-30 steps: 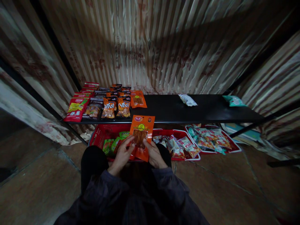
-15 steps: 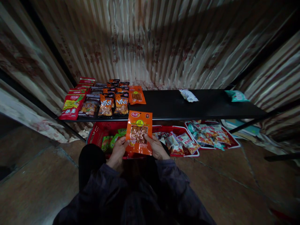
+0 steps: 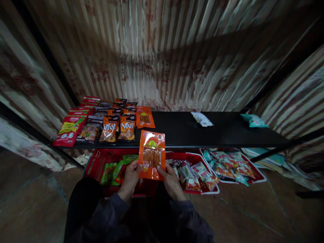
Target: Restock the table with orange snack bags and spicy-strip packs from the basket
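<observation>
An orange snack packet (image 3: 152, 155) with a clear window showing brown sticks is held upright by its lower sides. My left hand (image 3: 131, 179) pinches its lower left edge, and my right hand (image 3: 172, 181) grips the lower right with the thumb on the front. The packet is just in front of the edge of the black shelf (image 3: 174, 131). A similar orange packet (image 3: 145, 117) lies on the shelf behind it. To its left are rows of black-and-orange snack bags (image 3: 127, 129), dark brown bags (image 3: 88, 131) and red packets (image 3: 69, 129).
A white bag (image 3: 201, 119) and a teal bag (image 3: 253, 120) lie farther right on the shelf. Below stand red baskets: one holds green packets (image 3: 117, 170), and others hold striped snack bags (image 3: 189, 175). Black posts (image 3: 48, 57) flank the shelf, with striped curtain (image 3: 152, 50) behind.
The view has tilted, so the shelf and baskets appear lower. Both hands still hold the orange packet, which is now tipped slightly and overlaps the shelf's front edge less.
</observation>
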The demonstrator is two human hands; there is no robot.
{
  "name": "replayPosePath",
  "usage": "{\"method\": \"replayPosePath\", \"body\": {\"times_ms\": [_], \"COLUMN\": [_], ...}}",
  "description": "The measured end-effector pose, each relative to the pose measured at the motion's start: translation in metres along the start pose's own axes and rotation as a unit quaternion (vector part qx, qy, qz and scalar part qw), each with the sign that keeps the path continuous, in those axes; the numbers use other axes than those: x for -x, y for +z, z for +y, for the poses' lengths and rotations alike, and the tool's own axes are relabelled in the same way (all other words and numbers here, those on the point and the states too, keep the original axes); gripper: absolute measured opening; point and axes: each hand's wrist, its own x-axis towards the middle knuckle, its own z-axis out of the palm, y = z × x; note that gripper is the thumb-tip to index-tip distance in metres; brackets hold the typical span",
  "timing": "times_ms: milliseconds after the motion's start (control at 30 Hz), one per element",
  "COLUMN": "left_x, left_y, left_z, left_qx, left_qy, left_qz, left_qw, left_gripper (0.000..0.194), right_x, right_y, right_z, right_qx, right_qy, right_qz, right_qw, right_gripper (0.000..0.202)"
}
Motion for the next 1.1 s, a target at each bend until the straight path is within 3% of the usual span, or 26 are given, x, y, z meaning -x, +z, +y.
{"method": "replayPosePath", "body": {"times_ms": [233,400,567,733,1100], "left_x": [-0.059,-0.12,-0.164,-0.182,-0.204], "left_y": [0.025,0.04,0.05,0.061,0.063], "left_z": [0.012,0.027,0.039,0.048,0.036], "left_qx": [-0.036,-0.104,-0.24,-0.35,-0.361], "left_qy": [0.066,0.115,0.199,0.241,0.304], "left_qz": [-0.008,0.061,0.12,0.145,0.123], "left_qw": [0.997,0.986,0.942,0.894,0.873], "left_gripper": [0.026,0.048,0.053,0.045,0.048], "right_x": [-0.06,-0.127,-0.192,-0.235,-0.277], "right_y": [-0.003,0.009,0.017,0.023,0.03], "right_z": [-0.025,-0.048,-0.057,-0.053,-0.049], "right_qx": [0.051,0.089,0.105,0.114,0.163], "right_qy": [-0.035,-0.065,-0.088,-0.1,-0.108], "right_qz": [0.039,0.052,0.064,0.072,0.091], "right_qw": [0.997,0.993,0.989,0.986,0.976], "right_gripper": [0.042,0.043,0.041,0.035,0.031]}}
